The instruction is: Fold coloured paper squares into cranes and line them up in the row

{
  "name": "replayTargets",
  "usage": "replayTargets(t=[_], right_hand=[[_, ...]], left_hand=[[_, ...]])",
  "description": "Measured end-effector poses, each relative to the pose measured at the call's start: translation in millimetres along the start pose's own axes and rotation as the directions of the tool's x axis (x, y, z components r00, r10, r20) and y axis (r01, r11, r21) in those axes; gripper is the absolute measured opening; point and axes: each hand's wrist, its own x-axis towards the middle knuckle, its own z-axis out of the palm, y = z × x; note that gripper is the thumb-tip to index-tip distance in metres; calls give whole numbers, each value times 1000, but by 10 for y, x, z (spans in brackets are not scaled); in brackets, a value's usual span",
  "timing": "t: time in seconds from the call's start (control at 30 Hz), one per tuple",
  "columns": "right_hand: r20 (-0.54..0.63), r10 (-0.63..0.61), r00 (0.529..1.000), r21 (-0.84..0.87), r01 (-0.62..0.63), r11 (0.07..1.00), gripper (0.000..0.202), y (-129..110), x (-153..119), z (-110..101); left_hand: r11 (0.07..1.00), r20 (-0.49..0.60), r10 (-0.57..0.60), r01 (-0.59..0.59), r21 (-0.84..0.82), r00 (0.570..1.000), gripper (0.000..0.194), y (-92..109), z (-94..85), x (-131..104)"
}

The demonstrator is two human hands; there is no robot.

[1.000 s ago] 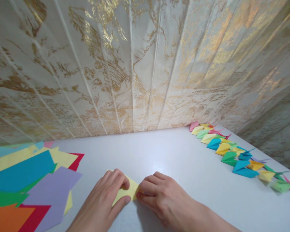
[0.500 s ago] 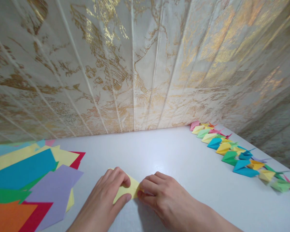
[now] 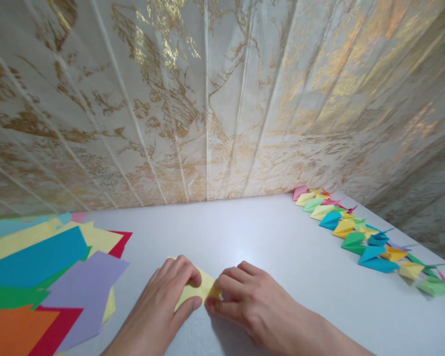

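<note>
A pale yellow sheet of folding paper (image 3: 206,284) lies on the table between my two hands, its far left part covered by fingers. My left hand (image 3: 166,292) holds it down, with the fingers curled over its left side and the thumb at its near edge. At the right corner, my right hand (image 3: 246,295) pinches the paper between thumb and bent fingers. That corner is partly hidden by the fingers, so the fold there cannot be made out.
Loose coloured sheets, among them a purple sheet (image 3: 85,279) and a blue sheet (image 3: 37,259), overlap at the left of the white table (image 3: 222,227). Folded paper cranes (image 3: 376,258) line the right edge. A gold-patterned curtain (image 3: 193,123) hangs behind.
My right thumb has shifted slightly left along the near edge of the yellow paper. The left hand keeps its hold, and the view has moved a little.
</note>
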Motion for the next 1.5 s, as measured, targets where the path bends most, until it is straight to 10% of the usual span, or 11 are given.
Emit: replayTargets(t=[0.4, 0.63, 0.9, 1.0, 1.13, 1.3, 1.5], right_hand=[[22, 20, 1000, 32, -21, 999, 13, 55, -3, -124], [-139, -82, 987, -255, 45, 966, 12, -56, 24, 250], [-115, -69, 991, -238, 40, 970, 12, -57, 10, 272], [-144, -67, 987, -272, 25, 962, 17, -64, 24, 337], [-158, -78, 984, -292, 29, 956, 15, -66, 31, 412], [-109, -44, 993, -258, 14, 966, 14, -81, 55, 384], [2, 0, 1000, 86, -1, 996, 16, -31, 45, 92]], left_hand=[[986, 66, 167, -168, 13, 984, 42, -104, -267, -121], [904, 33, 260, -255, 344, 965, 38, -3, -192, -5], [869, -164, 250, -146, 473, 954, 33, -247, -394, -10], [821, -182, 389, -251, 513, 903, 36, -145, -271, -57], [558, -86, 707, -478, 678, 702, 29, -91, -62, -179], [528, -144, 634, -289, 799, 760, 38, -234, -87, -281], [557, -89, 638, -378, 739, 765, 49, -66, 36, -250]])
